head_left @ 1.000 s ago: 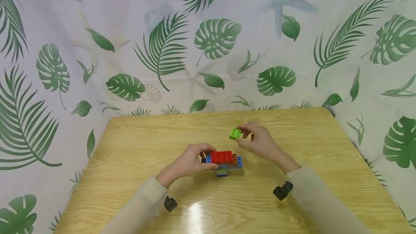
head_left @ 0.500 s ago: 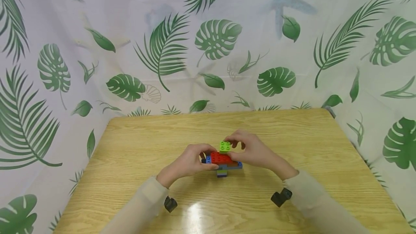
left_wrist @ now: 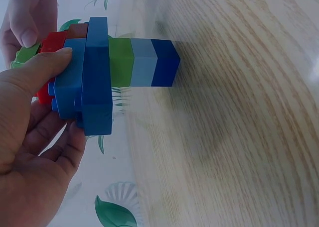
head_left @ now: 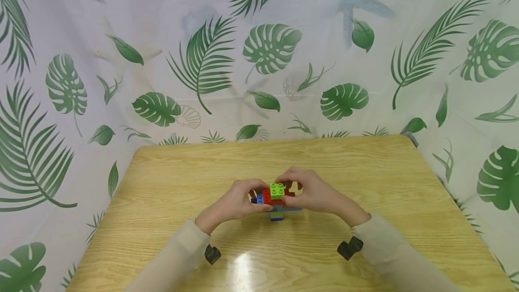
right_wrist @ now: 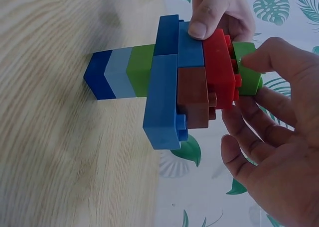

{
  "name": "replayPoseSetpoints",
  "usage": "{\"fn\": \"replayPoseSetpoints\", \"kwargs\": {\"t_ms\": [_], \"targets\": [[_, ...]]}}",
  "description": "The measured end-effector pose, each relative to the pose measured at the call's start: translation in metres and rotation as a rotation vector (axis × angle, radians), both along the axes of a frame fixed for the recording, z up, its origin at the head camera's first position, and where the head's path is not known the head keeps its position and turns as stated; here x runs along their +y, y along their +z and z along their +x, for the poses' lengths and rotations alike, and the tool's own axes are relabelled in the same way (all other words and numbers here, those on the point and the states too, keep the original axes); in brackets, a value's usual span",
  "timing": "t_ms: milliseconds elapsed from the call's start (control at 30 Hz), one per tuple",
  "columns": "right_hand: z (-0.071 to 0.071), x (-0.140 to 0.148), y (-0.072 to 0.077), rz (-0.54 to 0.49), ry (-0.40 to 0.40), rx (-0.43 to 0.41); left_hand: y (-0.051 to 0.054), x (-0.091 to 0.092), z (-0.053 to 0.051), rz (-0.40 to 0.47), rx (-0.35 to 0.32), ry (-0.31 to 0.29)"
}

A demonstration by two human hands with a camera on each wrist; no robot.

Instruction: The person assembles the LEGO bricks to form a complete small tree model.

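A toy building-brick structure stands upright on the table. Its narrow column has a dark blue brick (right_wrist: 99, 75) at the foot, then a light blue brick (right_wrist: 119, 72) and a green one (right_wrist: 140, 70). Long blue bricks (right_wrist: 162, 97) lie across it, topped by a blue brick (left_wrist: 70, 82), a brown brick (right_wrist: 192, 97) and a red brick (right_wrist: 218, 62). My left hand (head_left: 239, 199) grips the left end, thumb on the blue brick. Between thumb and fingers my right hand (head_left: 316, 193) pinches a light green brick (head_left: 277, 191) at the red brick's studs; whether it is fully seated I cannot tell.
The wooden table (head_left: 182, 170) spreads around the structure on all sides. Behind it hangs a white cloth (head_left: 227, 120) with green leaf prints. A small black camera (head_left: 350, 248) sits at the right wrist, another camera (head_left: 212, 254) at the left.
My right hand has brought the light green brick leftward and toward me, down onto the red brick. My left hand has kept its grip in the same place.
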State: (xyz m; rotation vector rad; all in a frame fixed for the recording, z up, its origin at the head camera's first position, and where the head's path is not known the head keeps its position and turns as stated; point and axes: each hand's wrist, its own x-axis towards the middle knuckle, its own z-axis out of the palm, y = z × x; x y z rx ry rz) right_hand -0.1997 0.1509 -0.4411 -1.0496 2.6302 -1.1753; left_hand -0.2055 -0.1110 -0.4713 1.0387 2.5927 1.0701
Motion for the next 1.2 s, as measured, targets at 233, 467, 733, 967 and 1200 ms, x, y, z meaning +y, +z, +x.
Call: {"fn": "replayPoseSetpoints", "kwargs": {"t_ms": [233, 467, 733, 967, 1200], "targets": [[0.0029, -0.0003, 0.0014, 0.004, 0.011, -0.021, 0.0002, 0.001, 0.0001, 0.01, -0.001, -0.002], [0.0046, -0.0035, -0.0007, -0.049, 0.035, 0.029, 0.001, 0.0008, -0.0009, 0.01, 0.006, -0.008], [0.0055, -0.0071, -0.003, -0.055, 0.053, 0.083, 0.0014, -0.0008, -0.0014, 0.005, 0.003, -0.007], [0.0067, -0.0068, -0.0007, -0.031, 0.056, 0.043, -0.0003, -0.0005, -0.0007, 0.014, 0.009, -0.005], [0.0059, -0.0054, -0.0035, -0.038, 0.051, 0.054, -0.0006, 0.0001, 0.0, 0.019, 0.009, -0.009]]}}
